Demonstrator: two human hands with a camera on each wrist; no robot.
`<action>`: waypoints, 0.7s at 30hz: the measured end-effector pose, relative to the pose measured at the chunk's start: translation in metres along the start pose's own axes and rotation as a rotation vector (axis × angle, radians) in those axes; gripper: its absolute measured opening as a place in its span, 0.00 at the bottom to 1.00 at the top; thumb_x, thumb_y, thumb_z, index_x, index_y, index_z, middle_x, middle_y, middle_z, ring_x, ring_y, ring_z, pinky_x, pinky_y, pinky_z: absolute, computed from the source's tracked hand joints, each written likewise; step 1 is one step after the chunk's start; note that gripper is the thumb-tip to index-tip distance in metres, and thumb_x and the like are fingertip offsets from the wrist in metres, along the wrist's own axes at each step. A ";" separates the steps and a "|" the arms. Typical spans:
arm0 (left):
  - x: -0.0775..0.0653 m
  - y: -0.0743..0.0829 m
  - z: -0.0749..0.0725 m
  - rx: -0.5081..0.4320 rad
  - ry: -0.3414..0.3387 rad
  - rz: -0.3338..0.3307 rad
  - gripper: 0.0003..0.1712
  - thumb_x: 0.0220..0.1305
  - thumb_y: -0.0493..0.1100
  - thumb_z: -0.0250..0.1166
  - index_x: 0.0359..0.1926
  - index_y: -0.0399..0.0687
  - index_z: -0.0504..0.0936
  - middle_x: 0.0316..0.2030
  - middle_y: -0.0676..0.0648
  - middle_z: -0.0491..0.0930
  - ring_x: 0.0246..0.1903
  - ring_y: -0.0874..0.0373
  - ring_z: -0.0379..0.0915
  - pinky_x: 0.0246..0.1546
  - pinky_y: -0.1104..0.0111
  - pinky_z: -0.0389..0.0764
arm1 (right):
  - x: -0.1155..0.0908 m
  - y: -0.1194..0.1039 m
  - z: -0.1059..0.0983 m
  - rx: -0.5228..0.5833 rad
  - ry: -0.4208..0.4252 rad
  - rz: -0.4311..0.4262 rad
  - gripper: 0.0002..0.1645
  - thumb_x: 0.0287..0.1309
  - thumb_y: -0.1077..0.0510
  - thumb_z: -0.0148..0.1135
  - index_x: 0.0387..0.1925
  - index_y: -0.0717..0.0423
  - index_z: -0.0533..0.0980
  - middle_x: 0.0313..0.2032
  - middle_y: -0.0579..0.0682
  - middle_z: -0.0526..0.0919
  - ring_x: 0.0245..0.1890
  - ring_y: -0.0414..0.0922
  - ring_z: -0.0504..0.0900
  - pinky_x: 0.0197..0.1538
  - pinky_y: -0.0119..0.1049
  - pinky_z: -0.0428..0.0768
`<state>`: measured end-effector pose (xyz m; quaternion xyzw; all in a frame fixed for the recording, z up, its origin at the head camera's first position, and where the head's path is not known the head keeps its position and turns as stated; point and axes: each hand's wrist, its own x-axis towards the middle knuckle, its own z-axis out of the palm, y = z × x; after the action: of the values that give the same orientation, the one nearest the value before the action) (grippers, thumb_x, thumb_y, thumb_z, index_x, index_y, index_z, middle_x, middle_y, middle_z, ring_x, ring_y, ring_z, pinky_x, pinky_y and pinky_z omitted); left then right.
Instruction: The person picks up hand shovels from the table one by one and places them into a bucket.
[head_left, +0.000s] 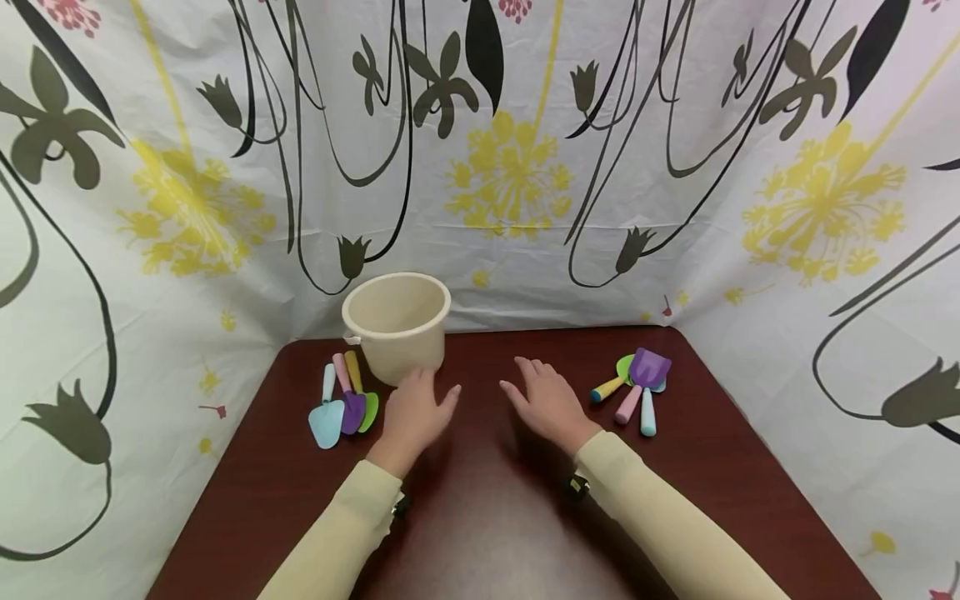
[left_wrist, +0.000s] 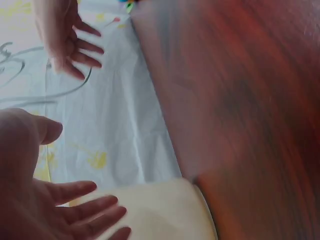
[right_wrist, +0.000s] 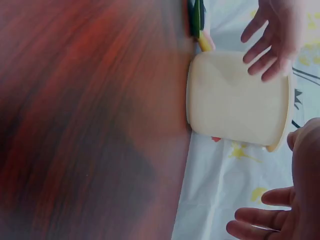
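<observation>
My left hand (head_left: 415,414) is held out over the table with straight fingers, its fingertips overlapping the lower front of a cream bucket (head_left: 408,346) in the head view. Left of that hand lie three toy garden tools: a light blue trowel (head_left: 327,423), a purple one (head_left: 352,412) and a green one (head_left: 368,410) with a yellow handle. My right hand (head_left: 549,402) hovers over the middle, relaxed and holding nothing. To its right, a purple toy shovel (head_left: 649,369) with a pink handle overlaps a green tool (head_left: 624,367) and a blue-handled one (head_left: 648,412).
The dark red wooden table (head_left: 480,533) narrows toward the back in the head view. White floral cloth (head_left: 637,250) hangs behind it and along both sides. The bucket stands at the back left, close to the cloth.
</observation>
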<state>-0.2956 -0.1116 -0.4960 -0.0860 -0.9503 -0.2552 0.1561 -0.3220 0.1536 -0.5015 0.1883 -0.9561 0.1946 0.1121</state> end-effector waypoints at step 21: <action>0.038 -0.066 -0.086 -0.321 0.435 -0.204 0.12 0.77 0.45 0.61 0.44 0.43 0.88 0.38 0.41 0.87 0.38 0.45 0.82 0.42 0.54 0.80 | 0.046 -0.001 -0.005 0.596 0.040 0.199 0.26 0.84 0.36 0.56 0.60 0.51 0.80 0.51 0.51 0.87 0.51 0.51 0.86 0.53 0.50 0.85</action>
<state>-0.3251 -0.2084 -0.4430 0.0432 -0.8457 -0.4292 0.3143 -0.3627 0.1403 -0.4830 0.1146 -0.8682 0.4801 0.0511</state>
